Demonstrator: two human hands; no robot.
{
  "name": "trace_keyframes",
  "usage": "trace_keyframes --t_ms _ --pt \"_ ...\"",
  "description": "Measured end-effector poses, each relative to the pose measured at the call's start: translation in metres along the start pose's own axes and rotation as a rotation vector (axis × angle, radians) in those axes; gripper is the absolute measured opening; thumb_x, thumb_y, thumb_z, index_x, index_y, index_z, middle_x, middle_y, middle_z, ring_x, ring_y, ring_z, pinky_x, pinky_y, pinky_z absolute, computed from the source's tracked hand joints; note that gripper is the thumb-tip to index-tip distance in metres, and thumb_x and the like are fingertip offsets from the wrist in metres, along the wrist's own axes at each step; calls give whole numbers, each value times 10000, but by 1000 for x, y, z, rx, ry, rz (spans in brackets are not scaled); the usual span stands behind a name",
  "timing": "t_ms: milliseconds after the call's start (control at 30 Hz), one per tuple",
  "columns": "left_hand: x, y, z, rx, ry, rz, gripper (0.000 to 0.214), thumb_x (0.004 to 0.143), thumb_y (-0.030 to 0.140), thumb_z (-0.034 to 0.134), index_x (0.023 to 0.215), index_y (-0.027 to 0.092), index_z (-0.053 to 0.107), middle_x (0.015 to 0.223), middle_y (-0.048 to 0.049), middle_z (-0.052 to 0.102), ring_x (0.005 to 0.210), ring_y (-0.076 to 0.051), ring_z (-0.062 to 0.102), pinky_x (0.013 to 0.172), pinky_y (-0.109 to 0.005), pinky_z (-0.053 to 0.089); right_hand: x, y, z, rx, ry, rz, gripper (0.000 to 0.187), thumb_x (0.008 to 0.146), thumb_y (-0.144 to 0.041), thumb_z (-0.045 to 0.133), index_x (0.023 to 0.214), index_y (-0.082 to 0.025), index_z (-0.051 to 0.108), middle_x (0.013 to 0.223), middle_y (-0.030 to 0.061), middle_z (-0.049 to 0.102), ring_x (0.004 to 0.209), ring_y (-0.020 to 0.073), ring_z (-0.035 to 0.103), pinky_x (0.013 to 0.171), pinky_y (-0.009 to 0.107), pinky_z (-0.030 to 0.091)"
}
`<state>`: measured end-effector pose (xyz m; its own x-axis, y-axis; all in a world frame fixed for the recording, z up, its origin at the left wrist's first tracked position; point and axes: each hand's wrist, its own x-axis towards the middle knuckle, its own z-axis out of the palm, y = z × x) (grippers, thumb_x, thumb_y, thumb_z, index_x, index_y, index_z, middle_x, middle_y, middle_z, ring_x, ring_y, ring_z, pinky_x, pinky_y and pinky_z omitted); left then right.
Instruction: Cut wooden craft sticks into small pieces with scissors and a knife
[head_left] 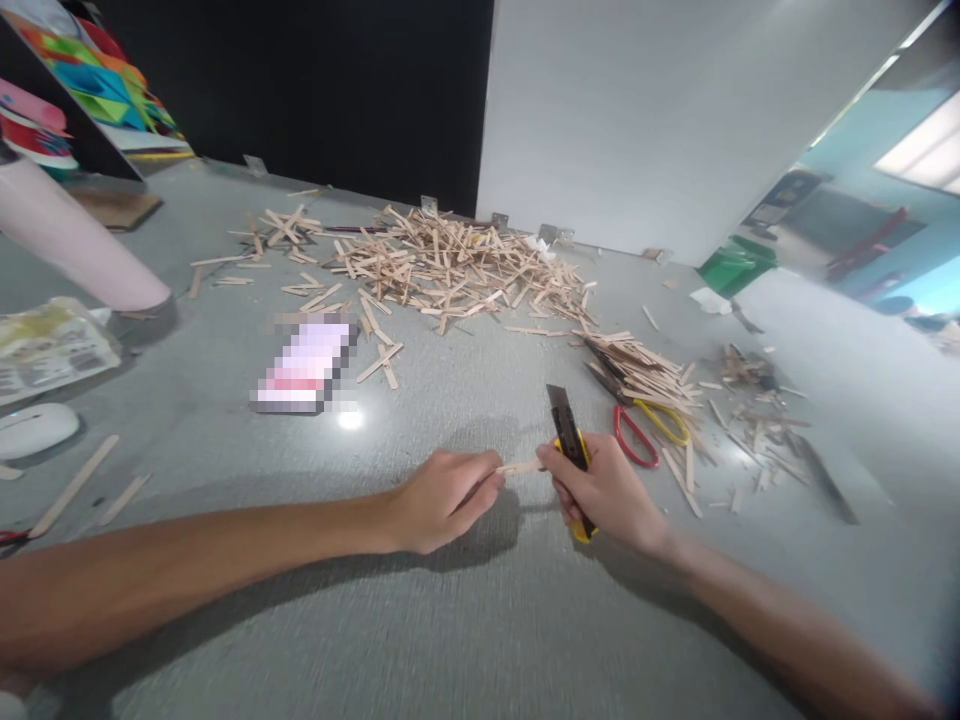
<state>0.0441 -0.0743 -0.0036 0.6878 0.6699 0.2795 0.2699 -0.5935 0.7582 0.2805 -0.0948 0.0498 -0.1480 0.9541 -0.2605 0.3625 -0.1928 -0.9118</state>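
Note:
Between my two hands, near the middle of the grey table, is a short wooden craft stick [523, 467]. My left hand [454, 497] pinches its left end, fingers closed. My right hand [604, 490] is closed around a yellow and black utility knife [571, 440], whose blade points up and away from me. The right thumb and a finger also touch the stick's right end. Just right of that hand lie scissors [637, 437] with one red and one yellow handle, their blades partly under a bundle of sticks [645, 370].
A big heap of craft sticks [457, 265] lies along the back panels. To the left are a blurred-out phone [306, 367], a white mouse [37, 430], a plastic packet [56, 350] and a pink cylinder [82, 235]. Wood scraps [765, 430] and a metal strip [825, 480] lie right.

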Motion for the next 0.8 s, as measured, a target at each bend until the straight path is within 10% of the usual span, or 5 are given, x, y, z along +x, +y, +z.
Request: trace_keyframes --t_ms 333,800 --pt "-1 0 2 59 189 -93 168 1121 276 470 1035 195 589 735 41 612 588 -115 547 607 -246 390 5 27 9 -285 279 -267 492 1029 -524 590 654 -231 465 488 -26 490 426 118 460 410 241 334" --pt "0 2 -2 65 206 -26 272 1114 221 457 902 184 623 766 10 618 667 -124 569 646 -244 410 5 30 13 -425 342 -418 488 1023 -457 572 652 -246 335 570 -70 279 518 103 269 504 268 264"
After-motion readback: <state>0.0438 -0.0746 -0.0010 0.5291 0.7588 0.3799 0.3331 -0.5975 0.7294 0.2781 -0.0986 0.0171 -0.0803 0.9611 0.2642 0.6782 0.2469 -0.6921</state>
